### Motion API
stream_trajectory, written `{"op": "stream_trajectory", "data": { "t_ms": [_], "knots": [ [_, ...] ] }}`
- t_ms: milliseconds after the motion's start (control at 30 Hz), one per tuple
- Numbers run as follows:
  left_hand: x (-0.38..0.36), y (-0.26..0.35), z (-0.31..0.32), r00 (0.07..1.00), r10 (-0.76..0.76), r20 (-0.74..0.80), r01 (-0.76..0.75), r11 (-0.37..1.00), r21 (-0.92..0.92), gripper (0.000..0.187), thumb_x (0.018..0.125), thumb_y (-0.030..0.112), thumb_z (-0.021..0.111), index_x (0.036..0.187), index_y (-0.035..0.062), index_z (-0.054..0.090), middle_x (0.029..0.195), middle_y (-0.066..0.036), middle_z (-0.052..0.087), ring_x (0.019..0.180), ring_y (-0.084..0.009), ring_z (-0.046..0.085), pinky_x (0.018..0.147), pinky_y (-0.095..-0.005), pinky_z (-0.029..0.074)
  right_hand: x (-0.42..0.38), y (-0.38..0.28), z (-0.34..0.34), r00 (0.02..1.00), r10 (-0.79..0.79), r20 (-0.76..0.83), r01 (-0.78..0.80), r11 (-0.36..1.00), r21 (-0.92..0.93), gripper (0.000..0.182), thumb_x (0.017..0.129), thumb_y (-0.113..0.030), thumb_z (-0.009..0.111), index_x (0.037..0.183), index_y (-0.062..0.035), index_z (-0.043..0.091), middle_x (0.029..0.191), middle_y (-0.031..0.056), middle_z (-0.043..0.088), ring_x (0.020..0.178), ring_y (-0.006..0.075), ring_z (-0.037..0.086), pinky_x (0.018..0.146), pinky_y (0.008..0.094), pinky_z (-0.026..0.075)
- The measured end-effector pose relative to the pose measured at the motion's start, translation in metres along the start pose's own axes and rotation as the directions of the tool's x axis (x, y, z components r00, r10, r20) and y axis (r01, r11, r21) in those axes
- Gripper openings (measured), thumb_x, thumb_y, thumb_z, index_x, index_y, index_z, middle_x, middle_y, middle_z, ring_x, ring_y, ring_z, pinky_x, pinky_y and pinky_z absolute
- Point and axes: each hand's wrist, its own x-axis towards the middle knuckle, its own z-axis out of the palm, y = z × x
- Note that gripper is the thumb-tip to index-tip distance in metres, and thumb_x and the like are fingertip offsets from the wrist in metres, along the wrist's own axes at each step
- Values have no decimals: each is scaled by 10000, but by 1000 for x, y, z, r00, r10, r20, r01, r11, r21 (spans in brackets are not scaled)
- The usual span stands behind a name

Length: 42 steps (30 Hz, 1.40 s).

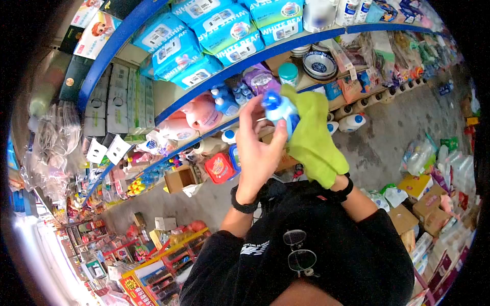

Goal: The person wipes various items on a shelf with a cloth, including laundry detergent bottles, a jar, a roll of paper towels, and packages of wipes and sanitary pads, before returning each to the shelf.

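Note:
My left hand [259,153] is closed around a small light-blue bottle with a dark-blue cap [278,104], thumb on the near side and fingers behind it. A lime-green cloth [311,127] covers my right hand [326,166] down to the wrist and lies against the bottle's right side. The fingers of that hand are hidden under the cloth. Both hands are held up in front of a stocked shelf. Behind the bottle stand more blue bottles [224,100] and a teal-lidded jar [288,74].
Blue-edged shelves curve across the front, with packs of blue wipes [214,30] on top and patterned bowls [320,65] below. A red tub [220,168] sits low at the left. Cardboard boxes [429,204] and bagged goods are piled on the right of the concrete floor [372,145].

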Motion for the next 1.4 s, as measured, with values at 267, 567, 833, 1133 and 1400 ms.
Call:
{"op": "stream_trajectory", "data": {
  "t_ms": [267,567,833,1133,1400],
  "knots": [
    [-15,-11,-10,981,192,7,-172,864,473,375,831,69,598,1160,-76,493,1042,-171,556,950,-263,555,748,-314,474,-1,4,3,999,48,11,-47,996,-72,505,897,-113,529,1358,-37,337,1354,120,411,1249,218,388,1047,334,312],
    [-22,-65,-27,954,-191,-233,142,967,-211,462,891,84,567,1282,-72,376,1133,-102,548,1036,-142,511,890,-270,407,21,26,-2,944,-220,247,326,495,-805,489,866,-97,568,1321,-42,398,1307,111,464,1223,232,411,1039,344,307],
    [20,-188,-111,929,-188,-320,271,932,240,566,793,40,642,1249,-25,314,1057,-184,558,922,-227,591,770,-298,505,-4,39,-60,898,188,-398,-225,973,-49,377,864,-110,571,1230,-59,498,1228,92,510,1128,225,482,970,365,389],
    [86,-394,-108,985,43,165,-156,616,772,414,707,24,604,1101,-12,481,1008,-219,544,944,-394,521,810,-441,445,-19,36,-63,775,203,-599,-240,971,18,375,861,-109,575,1225,-59,500,1219,90,513,1118,225,487,960,367,398],
    [115,-488,-100,945,-80,317,-257,418,871,389,716,27,561,1098,-5,495,1040,-204,563,981,-375,515,865,-427,427,-29,40,-62,719,219,-660,-237,969,65,373,860,-108,578,1222,-59,502,1210,89,516,1110,225,491,952,369,406]
  ]
}}
